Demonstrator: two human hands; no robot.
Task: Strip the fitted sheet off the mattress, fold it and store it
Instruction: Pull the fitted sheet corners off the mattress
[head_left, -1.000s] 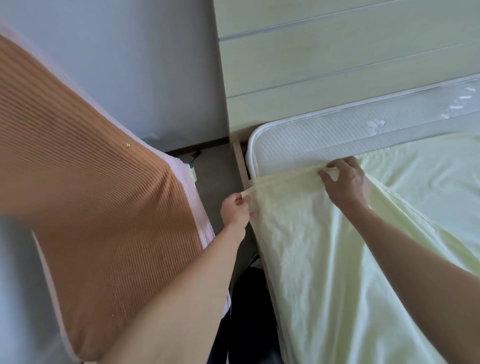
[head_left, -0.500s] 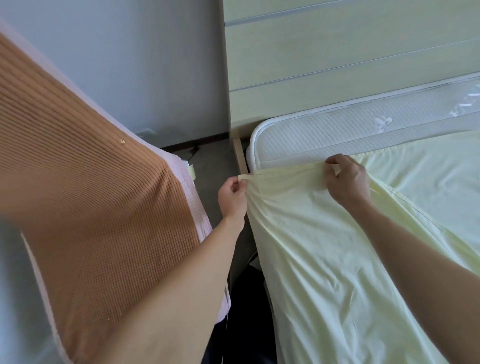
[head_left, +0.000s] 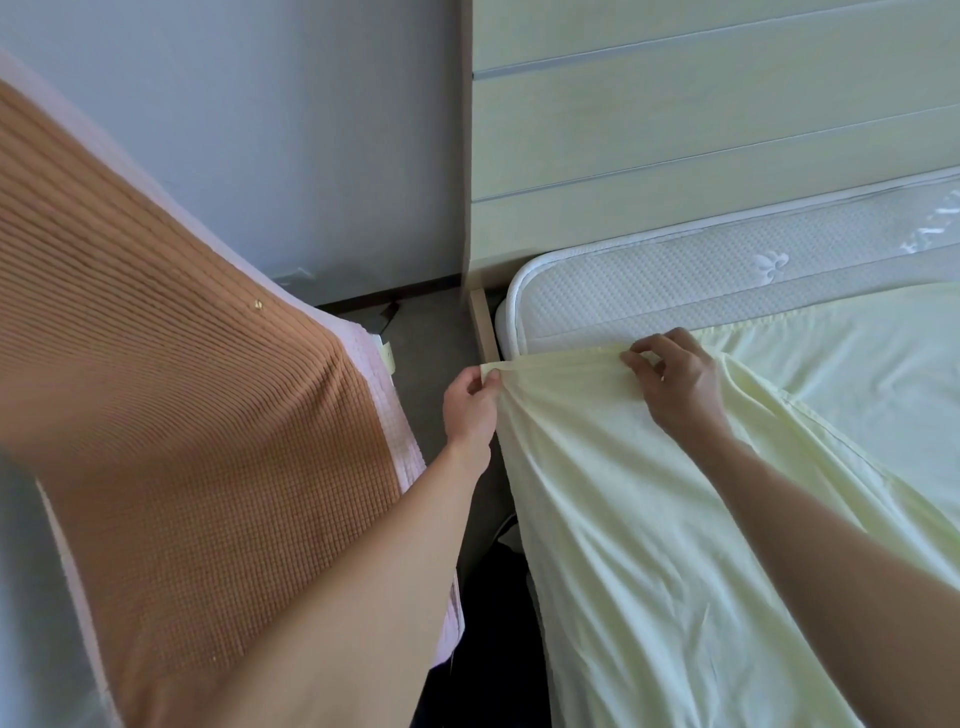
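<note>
A pale yellow fitted sheet (head_left: 649, 519) lies over the white quilted mattress (head_left: 649, 280), whose head-end corner and top strip are bare. My left hand (head_left: 470, 402) pinches the sheet's elastic edge at the corner, just off the mattress's left side. My right hand (head_left: 675, 384) grips the same edge further right, on top of the mattress. The edge is stretched between the two hands.
A pale wood headboard (head_left: 701, 130) stands behind the mattress, with a bed-frame post (head_left: 483, 332) at its corner. An orange ribbed cover with pink trim (head_left: 182, 415) fills the left. A narrow strip of dark floor (head_left: 426, 332) runs between it and the bed, below a grey wall.
Both hands have drawn the sheet's edge a little toward the head end, and the edge now looks tighter between them. The left hand has risen slightly.
</note>
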